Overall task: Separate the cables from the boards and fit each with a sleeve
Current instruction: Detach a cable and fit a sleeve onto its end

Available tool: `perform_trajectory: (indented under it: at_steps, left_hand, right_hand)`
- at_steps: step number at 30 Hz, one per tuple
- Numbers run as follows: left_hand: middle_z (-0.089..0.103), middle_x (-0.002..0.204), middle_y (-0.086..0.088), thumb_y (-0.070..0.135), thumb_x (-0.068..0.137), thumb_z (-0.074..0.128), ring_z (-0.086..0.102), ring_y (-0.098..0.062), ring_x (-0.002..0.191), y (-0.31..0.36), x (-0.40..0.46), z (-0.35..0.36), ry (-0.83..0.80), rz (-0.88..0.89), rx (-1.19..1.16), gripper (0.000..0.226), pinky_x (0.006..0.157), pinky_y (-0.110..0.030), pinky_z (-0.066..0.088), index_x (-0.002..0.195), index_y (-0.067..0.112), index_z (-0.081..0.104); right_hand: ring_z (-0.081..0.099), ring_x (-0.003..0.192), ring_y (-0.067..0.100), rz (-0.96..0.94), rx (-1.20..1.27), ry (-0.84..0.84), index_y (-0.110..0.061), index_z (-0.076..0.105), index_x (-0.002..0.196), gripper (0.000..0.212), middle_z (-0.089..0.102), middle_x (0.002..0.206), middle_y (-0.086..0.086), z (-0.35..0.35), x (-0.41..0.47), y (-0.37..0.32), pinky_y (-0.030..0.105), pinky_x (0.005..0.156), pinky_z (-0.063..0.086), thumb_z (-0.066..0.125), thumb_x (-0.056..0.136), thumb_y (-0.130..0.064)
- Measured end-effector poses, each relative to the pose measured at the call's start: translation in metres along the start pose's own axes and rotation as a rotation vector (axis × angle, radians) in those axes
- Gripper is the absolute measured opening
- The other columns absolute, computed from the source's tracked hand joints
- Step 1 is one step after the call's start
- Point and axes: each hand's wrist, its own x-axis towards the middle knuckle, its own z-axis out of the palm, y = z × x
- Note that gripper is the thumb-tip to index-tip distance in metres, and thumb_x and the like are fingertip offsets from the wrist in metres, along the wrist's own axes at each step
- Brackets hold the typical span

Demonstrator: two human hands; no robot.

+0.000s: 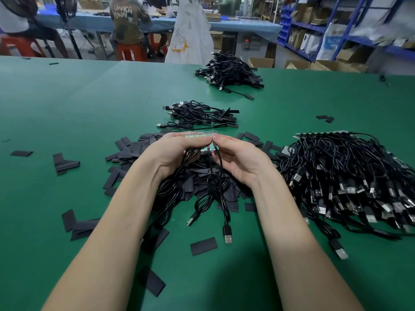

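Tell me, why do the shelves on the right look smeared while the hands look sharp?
Head view: the hands and board at centre are crisp; the blue shelves at the top right edge are streaked with blur, and the wide lens bends the green table edge. Soft overhead light throws faint arm shadows near the bottom.

The scene was bright and evenly lit from overhead, so the forearms threw only soft, diffuse shadows onto the green table (67, 113) near its front edge. The wide lens bowed the table's far edge, and the shelving (350, 25) beyond its far right corner was smeared with blur.
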Motion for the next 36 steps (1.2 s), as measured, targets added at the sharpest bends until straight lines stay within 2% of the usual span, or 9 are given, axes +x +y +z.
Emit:
perform_trajectory:
  at_steps: [2,7,13,21,25,28,30,33,36]
  left_hand:
    - [0.072,0.117,-0.019,0.008,0.086,0.071,0.064,-0.027,0.101,0.001,-0.001,0.0,-0.006,-0.011,-0.003,0.034,0.104,-0.041,0.049,0.118,-0.002,0.071]
    - [0.074,0.093,-0.001,0.02,0.075,0.074,0.064,-0.015,0.082,0.004,-0.004,-0.001,-0.057,-0.057,0.01,0.031,0.079,-0.025,0.05,0.105,0.01,0.074]
    - [0.071,0.078,0.008,0.026,0.07,0.076,0.061,-0.001,0.058,0.003,-0.002,-0.003,-0.114,-0.074,-0.067,0.023,0.054,-0.012,0.049,0.091,0.018,0.074]
    - [0.073,0.085,0.002,0.027,0.071,0.079,0.065,-0.008,0.067,0.011,-0.006,-0.034,-0.13,-0.084,0.074,0.024,0.058,-0.018,0.052,0.092,0.016,0.074]
    - [0.074,0.1,-0.005,0.029,0.069,0.089,0.065,-0.017,0.083,0.018,-0.013,-0.045,0.127,-0.065,0.483,0.031,0.079,-0.025,0.048,0.097,0.022,0.076]
    - [0.069,0.111,0.004,0.032,0.078,0.086,0.064,-0.016,0.099,0.028,-0.017,-0.032,0.192,0.219,0.833,0.033,0.088,-0.03,0.049,0.107,0.029,0.07]
    - [0.07,0.107,0.011,0.037,0.082,0.081,0.063,-0.011,0.101,0.039,-0.023,-0.021,0.058,0.352,1.037,0.023,0.088,-0.029,0.047,0.102,0.034,0.072]
    - [0.07,0.084,0.027,0.049,0.087,0.073,0.062,0.007,0.081,0.043,-0.029,-0.007,-0.268,0.15,1.218,0.012,0.08,-0.023,0.045,0.094,0.04,0.073]
    - [0.07,0.073,0.019,0.056,0.09,0.064,0.064,-0.001,0.074,0.038,-0.027,0.0,-0.339,0.035,1.298,0.028,0.081,-0.026,0.048,0.087,0.03,0.072]
  right_hand:
    - [0.068,0.063,0.011,0.022,0.036,-0.006,-0.01,0.079,0.072,0.019,0.075,0.078,0.006,0.001,0.0,0.0,0.02,0.06,0.058,0.072,0.088,-0.003]
    - [0.068,0.057,0.009,0.068,0.096,0.0,-0.007,0.072,0.085,0.007,0.074,0.074,0.004,0.006,-0.001,0.002,0.019,0.055,0.055,0.07,0.091,-0.006]
    - [0.063,0.054,0.008,0.096,0.201,-0.011,-0.006,0.076,0.071,0.019,0.07,0.071,0.003,0.007,-0.001,0.002,0.017,0.052,0.054,0.072,0.09,-0.008]
    - [0.067,0.061,0.008,-0.007,0.049,0.005,-0.006,0.069,0.094,0.007,0.07,0.07,0.001,-0.002,-0.009,-0.016,0.017,0.056,0.055,0.073,0.091,-0.011]
    - [0.065,0.06,0.01,-0.046,0.092,-0.015,-0.006,0.067,0.095,0.008,0.068,0.069,0.002,-0.008,-0.015,-0.027,0.017,0.056,0.055,0.071,0.091,-0.011]
    - [0.067,0.063,0.01,-0.054,0.086,-0.07,-0.007,0.067,0.098,0.01,0.068,0.07,0.002,-0.003,-0.017,-0.028,0.018,0.058,0.057,0.071,0.091,-0.012]
    - [0.068,0.064,0.01,-0.066,0.087,-0.084,-0.007,0.067,0.098,0.008,0.068,0.072,0.003,0.001,-0.017,-0.029,0.019,0.059,0.057,0.07,0.092,-0.012]
    - [0.069,0.063,0.01,-0.093,0.128,-0.082,-0.007,0.067,0.093,0.004,0.068,0.069,0.003,0.003,-0.017,-0.031,0.021,0.06,0.058,0.069,0.094,-0.011]
    - [0.068,0.062,0.011,-0.131,0.173,-0.044,-0.007,0.066,0.093,0.005,0.067,0.066,0.002,0.002,-0.017,-0.033,0.022,0.06,0.059,0.068,0.094,-0.011]
